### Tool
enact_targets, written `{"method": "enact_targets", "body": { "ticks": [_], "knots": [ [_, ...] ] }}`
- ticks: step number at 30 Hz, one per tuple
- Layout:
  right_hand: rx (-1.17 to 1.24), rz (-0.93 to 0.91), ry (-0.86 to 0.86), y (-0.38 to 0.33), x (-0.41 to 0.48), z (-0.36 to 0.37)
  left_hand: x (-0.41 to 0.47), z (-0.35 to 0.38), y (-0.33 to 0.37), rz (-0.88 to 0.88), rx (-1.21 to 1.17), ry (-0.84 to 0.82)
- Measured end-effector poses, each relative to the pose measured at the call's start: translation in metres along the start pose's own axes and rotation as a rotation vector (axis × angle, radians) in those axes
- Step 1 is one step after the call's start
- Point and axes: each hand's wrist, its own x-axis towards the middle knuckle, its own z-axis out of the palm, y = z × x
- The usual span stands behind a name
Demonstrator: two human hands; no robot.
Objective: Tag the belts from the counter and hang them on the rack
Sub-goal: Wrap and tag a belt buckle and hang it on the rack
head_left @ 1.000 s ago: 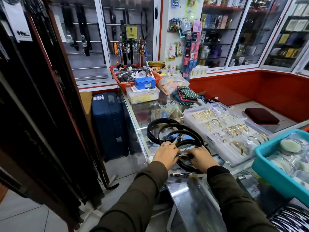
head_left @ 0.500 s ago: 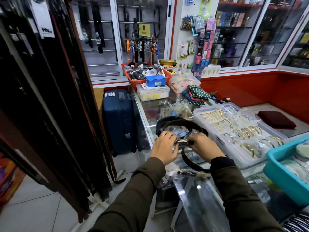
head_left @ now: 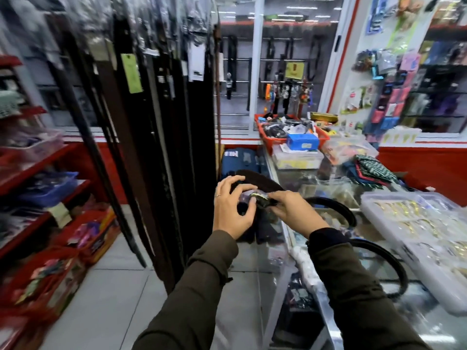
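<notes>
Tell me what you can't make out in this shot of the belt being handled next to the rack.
- Buckle end of the held belt, head view: covered by the left hand and right hand, and motion-blurred; whether a tag is attached cannot be told.
- Tags on the hanging belts, head view: print too blurred to read.
- Belts on the counter, head view: far loops are partly hidden behind the right sleeve.

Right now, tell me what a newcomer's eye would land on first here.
First, the two hands, left hand and right hand, at the centre, pinching the buckle end of a dark belt beside the glass counter. To their left hangs a crowded rack of belts. Right, a clear tray of gold bangles sits on the counter.
</notes>
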Motion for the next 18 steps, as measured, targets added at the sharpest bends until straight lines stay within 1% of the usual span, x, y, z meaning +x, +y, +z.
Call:
{"method": "enact_targets", "body": {
  "ticks": [3,5,7,11,14,16,18],
  "knots": [
    [0.126,-0.05,-0.008,-0.024,0.016,0.008,-0.005,-0.024,-0.008,-0.149,-0.062,0.124],
    [0.226,-0.058,-0.011,-0.037,0.024,0.015,-0.008,-0.037,-0.011,-0.235,-0.107,0.237],
    [0.311,-0.07,0.001,-0.051,0.029,0.022,-0.011,-0.05,-0.012,-0.302,-0.206,0.316],
    [0.434,-0.129,0.074,-0.076,0.034,0.036,-0.01,-0.073,-0.015,-0.432,-0.415,0.292],
    [0.513,-0.133,0.077,-0.096,0.031,0.037,-0.006,-0.089,-0.017,-0.515,-0.519,0.296],
    [0.571,-0.15,0.079,-0.108,0.031,0.037,-0.005,-0.099,-0.017,-0.533,-0.552,0.258],
    [0.598,-0.174,0.117,-0.118,0.032,0.036,-0.004,-0.112,-0.02,-0.508,-0.532,0.249]
  ]
}}
